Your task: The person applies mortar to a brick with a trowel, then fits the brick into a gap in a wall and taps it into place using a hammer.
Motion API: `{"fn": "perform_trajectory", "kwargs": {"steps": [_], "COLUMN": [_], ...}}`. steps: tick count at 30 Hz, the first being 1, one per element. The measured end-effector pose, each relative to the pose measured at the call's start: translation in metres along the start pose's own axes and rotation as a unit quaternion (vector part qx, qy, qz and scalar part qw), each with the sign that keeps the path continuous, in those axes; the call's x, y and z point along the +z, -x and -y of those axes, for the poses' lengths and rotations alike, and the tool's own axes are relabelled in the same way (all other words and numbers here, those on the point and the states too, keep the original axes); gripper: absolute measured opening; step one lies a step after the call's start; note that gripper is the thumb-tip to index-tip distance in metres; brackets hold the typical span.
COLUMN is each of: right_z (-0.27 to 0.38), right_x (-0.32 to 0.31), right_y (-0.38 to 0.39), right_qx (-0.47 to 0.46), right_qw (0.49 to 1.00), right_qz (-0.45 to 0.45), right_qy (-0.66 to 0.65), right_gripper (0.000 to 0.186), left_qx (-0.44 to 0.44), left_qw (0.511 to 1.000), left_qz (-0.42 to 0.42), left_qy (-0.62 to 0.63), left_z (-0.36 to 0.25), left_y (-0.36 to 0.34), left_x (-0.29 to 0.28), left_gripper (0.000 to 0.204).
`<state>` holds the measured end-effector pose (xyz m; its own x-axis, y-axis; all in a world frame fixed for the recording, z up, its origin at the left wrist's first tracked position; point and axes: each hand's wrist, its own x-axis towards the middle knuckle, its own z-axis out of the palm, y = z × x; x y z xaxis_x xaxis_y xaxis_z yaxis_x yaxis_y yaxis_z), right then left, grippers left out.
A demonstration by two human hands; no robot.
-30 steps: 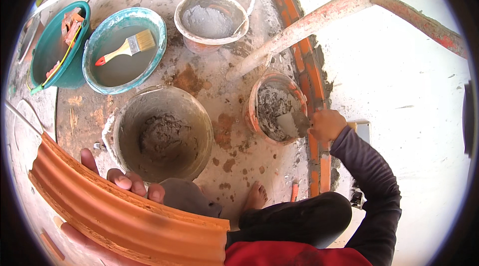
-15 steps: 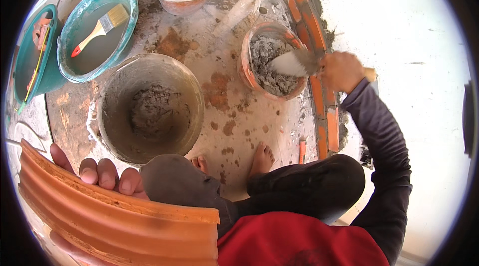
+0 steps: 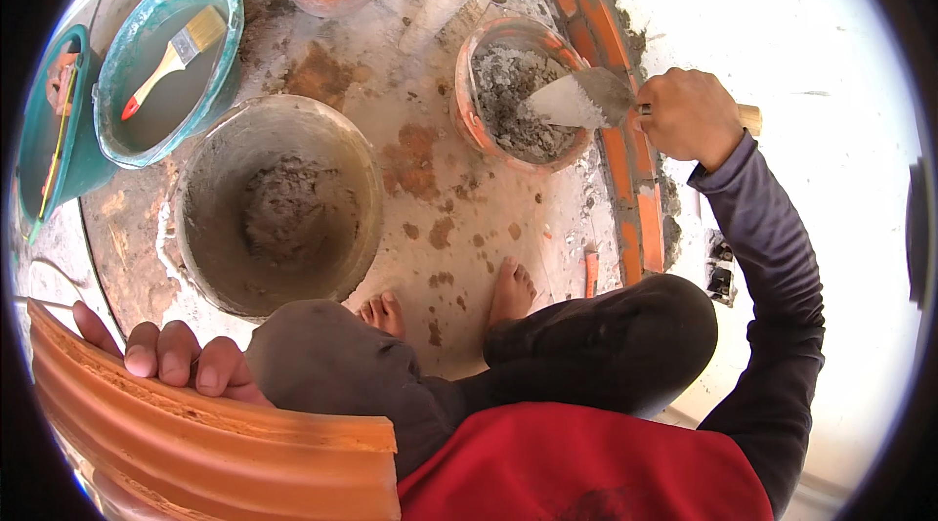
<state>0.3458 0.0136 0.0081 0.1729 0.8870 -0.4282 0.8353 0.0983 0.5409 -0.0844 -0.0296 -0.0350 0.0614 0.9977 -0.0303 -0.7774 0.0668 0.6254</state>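
Note:
My right hand [image 3: 692, 116] is closed round the wooden handle of a trowel [image 3: 586, 99], above the right rim of a small orange bucket [image 3: 467, 108]. The blade's tip is over the grey mortar [image 3: 518, 81] in that bucket; I cannot tell whether it touches. At the lower left, my left hand [image 3: 181, 357] grips a long, ridged orange clay tile [image 3: 225, 448]. Its fingers curl over the tile's upper edge, while the rest of the hand is mostly hidden.
A large bucket [image 3: 366, 198] with mortar at its bottom stands before my knees. At left are a teal basin [image 3: 230, 62] of cloudy water with a paintbrush [image 3: 176, 57] and another teal bucket [image 3: 83, 164]. A low brick course [image 3: 625, 164] runs along the right.
My right hand and the trowel have shifted slightly right and up relative to the small bucket. The left hand keeps its hold on the tile. The whole view has shifted a little.

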Motion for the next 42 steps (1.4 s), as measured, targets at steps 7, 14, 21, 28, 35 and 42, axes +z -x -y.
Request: {"fn": "perform_trajectory", "kwargs": {"steps": [7,14,21,28,35,42], "right_z": [0.007,-0.013,0.002,0.000,0.025,0.032], "right_x": [0.038,0.013,0.023,0.015,0.037,0.019], "right_y": [-0.009,-0.015,0.002,-0.006,-0.009,0.004], "right_qx": [-0.070,-0.020,-0.053,-0.006,-0.046,-0.027], "right_qw": [0.996,0.997,0.996,1.000,0.995,0.998], "right_qz": [0.030,0.061,0.003,-0.013,-0.093,-0.065], "right_qy": [-0.038,-0.038,-0.071,0.020,0.005,-0.003], "right_gripper": [0.019,0.024,0.022,0.017,0.017,0.018], "left_qx": [0.000,-0.003,-0.001,0.007,-0.029,-0.088], "left_qw": [0.999,0.999,0.998,0.999,0.999,0.994], "left_qz": [0.031,0.044,0.053,-0.023,0.026,0.039], "left_qy": [0.010,0.009,0.015,-0.028,0.020,0.046], "left_z": [0.004,0.002,0.001,0.002,0.017,0.016], "left_y": [-0.007,-0.009,-0.011,-0.003,-0.010,-0.018], "left_x": [-0.020,-0.033,-0.040,0.001,0.008,0.009], "left_gripper": [0.064,0.055,0.051,0.051,0.075,0.085]}}
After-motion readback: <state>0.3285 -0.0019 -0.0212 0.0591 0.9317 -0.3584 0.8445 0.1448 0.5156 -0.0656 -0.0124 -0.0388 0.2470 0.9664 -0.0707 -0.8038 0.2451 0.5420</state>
